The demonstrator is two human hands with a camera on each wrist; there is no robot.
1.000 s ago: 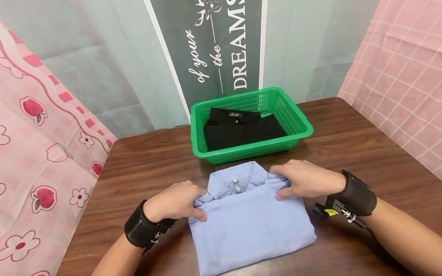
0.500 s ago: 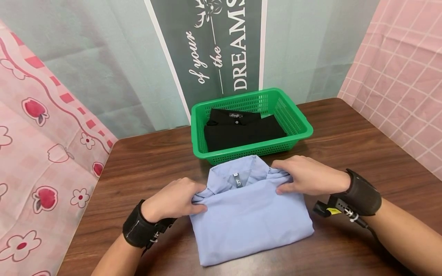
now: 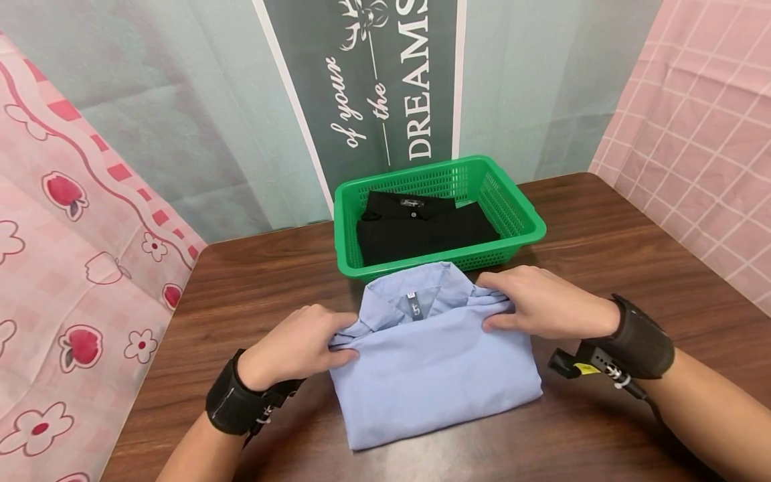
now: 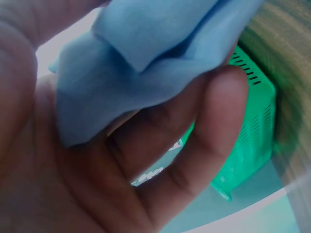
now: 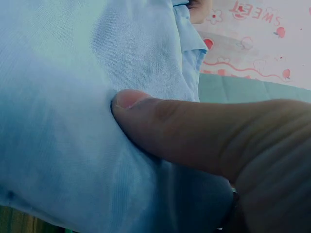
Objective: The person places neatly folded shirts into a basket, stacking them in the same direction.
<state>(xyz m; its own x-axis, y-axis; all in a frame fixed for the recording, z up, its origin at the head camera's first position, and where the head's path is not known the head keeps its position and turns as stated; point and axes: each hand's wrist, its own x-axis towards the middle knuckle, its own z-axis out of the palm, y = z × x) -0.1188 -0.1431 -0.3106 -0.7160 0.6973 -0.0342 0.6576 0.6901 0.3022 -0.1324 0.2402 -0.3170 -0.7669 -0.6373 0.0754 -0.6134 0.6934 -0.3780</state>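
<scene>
A folded light-blue collared shirt (image 3: 440,375) is held between both hands, its collar and dark neck label facing up toward the far side. My left hand (image 3: 307,345) pinches its left shoulder corner, thumb on top and fingers beneath. In the left wrist view, folds of the shirt (image 4: 131,82) pass between thumb and curled fingers. At the opposite shoulder my right hand (image 3: 539,304) pinches the cloth; the right wrist view shows the thumb pressing into the shirt (image 5: 97,136). The collar overlaps the front rim of a green basket (image 3: 530,231) in the head view.
Inside the basket lies a folded black shirt (image 3: 427,234). The wooden table (image 3: 253,281) has a teal curtain behind it. Pink patterned cloth (image 3: 78,281) hangs at left, pink checked cloth (image 3: 711,147) at right. Both wrists wear black straps with cables.
Both hands have carried the blue shirt forward toward the basket, its collar now reaching the front rim. The right hand has also shifted slightly right. The basket and black shirt stay put.
</scene>
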